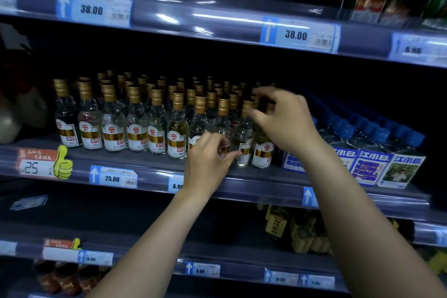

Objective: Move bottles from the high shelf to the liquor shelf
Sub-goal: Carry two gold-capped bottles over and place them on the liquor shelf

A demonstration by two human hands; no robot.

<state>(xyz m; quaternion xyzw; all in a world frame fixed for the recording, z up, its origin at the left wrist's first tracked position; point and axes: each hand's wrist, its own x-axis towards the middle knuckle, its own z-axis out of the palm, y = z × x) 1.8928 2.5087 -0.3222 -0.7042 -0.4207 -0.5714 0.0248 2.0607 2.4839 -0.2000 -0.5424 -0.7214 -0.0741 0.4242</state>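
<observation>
The top shelf rail (217, 19) carries two price tags (93, 9) reading 38.00. The rail below (242, 185) has a tag reading 25.00 (113, 178) and a red sign with a thumbs-up (36, 162) — 25. The blue-capped bottles' labels (370, 167) read 江小白 — smaller print is blurred.

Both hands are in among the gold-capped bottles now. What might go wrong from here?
The gold-capped bottles stand tightly packed, so the right hand reaching over the caps could tip neighbours like dominoes. The left hand works at the shelf edge, where a nudged front bottle might fall. The blue-capped bottles beside them could also get bumped.
</observation>
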